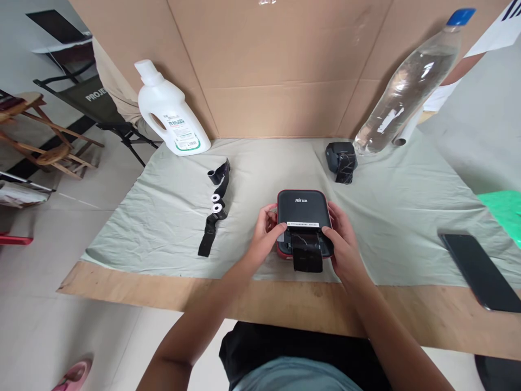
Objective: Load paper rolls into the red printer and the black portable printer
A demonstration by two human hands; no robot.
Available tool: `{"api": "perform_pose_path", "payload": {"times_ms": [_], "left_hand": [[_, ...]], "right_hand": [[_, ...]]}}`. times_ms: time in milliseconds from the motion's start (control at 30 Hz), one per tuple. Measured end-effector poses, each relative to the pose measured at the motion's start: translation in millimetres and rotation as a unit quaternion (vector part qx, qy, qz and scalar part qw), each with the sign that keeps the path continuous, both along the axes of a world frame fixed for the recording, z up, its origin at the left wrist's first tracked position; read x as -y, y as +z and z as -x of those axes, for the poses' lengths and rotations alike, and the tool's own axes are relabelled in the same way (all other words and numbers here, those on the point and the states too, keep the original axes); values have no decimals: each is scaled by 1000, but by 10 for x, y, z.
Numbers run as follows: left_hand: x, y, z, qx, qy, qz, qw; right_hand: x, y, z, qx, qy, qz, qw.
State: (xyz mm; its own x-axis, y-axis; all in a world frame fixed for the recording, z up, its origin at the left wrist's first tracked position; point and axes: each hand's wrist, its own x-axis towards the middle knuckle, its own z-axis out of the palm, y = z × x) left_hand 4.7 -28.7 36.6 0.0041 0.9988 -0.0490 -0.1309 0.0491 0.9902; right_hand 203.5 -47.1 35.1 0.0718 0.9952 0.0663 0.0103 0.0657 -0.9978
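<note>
A small dark printer with a red rim (303,209) sits on the pale green cloth (163,217) near the table's front edge. A strip of black film or paper (307,252) hangs out of its front slot. My left hand (266,233) grips the printer's left side, thumb on the top by the slot. My right hand (342,239) holds the right side, thumb pressed at the slot's edge. To the left lie two small rolls with white cores (216,203) and loose black strips (207,236).
A white detergent bottle (171,111) stands at the back left. A clear plastic bottle (407,84) leans at the back right, with a second small black device (342,160) below it. A black phone (478,269) lies at the right edge. Cardboard walls (277,65) close the back.
</note>
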Motion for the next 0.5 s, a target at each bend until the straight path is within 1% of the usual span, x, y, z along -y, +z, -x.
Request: {"api": "perform_pose_path", "payload": {"times_ms": [67,167,267,333,400,467,500], "left_hand": [[-37,12,21,29,-13,22,999],[-65,23,34,45,-24,29,998],[-37,1,21,18,-4,13,1000],[46,-17,24,-21,19,-3,1000],[189,-22,47,-62,21,-31,997],[371,-15,76,-89,-13,-62,994],[459,-12,85,-95,-34,-73,992]], "right_hand": [[-16,33,5,-11,6,13,1000],[-43,68,18,-28,10,30,999],[-9,46,0,-24,-2,35,999],[76,4,-61,-11,-7,29,999],[197,-48,-164,10,27,16,999],[313,-105,-280,57,99,-7,993],[353,-133,-329,93,124,-29,988]]}}
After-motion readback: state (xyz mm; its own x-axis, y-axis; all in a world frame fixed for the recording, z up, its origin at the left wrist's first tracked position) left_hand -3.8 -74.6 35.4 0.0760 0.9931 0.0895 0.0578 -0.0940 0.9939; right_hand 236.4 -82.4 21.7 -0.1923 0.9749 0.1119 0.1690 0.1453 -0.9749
